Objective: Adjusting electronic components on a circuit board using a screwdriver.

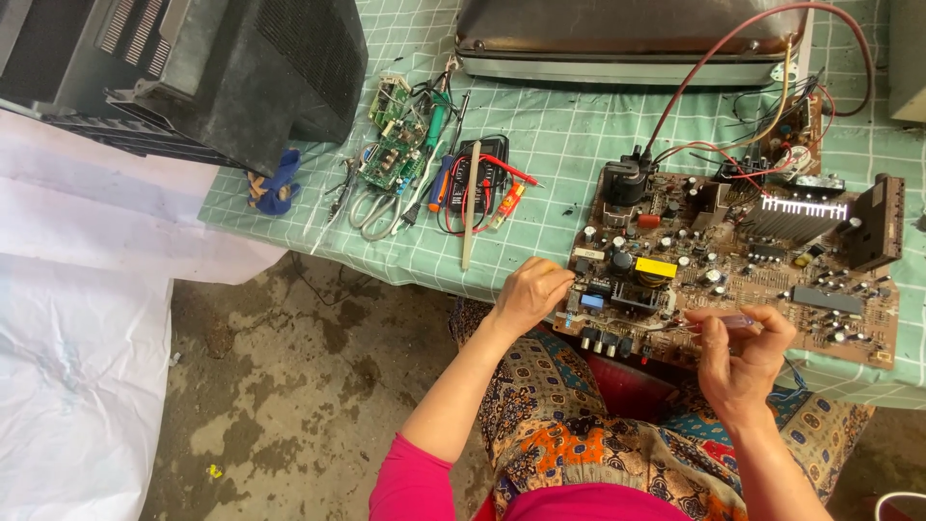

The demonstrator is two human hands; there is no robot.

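A large brown circuit board (762,270), crowded with capacitors, coils and a finned heat sink, lies on the green checked tablecloth (559,125) at the table's front edge. My left hand (531,294) rests on the board's near left corner, fingers curled onto the components there. My right hand (743,352) is over the board's front edge, pinching a thin pen-like tool (728,320) that lies level above the board. Red and black wires (733,58) run from the board's back to a tube set behind it.
A black multimeter (479,174) with leads, small green boards (391,145), screwdrivers and a wooden stick (470,207) lie left of the board. A black television casing (222,68) stands at the left, a picture tube (627,39) at the back. White sheeting (77,367) covers the floor.
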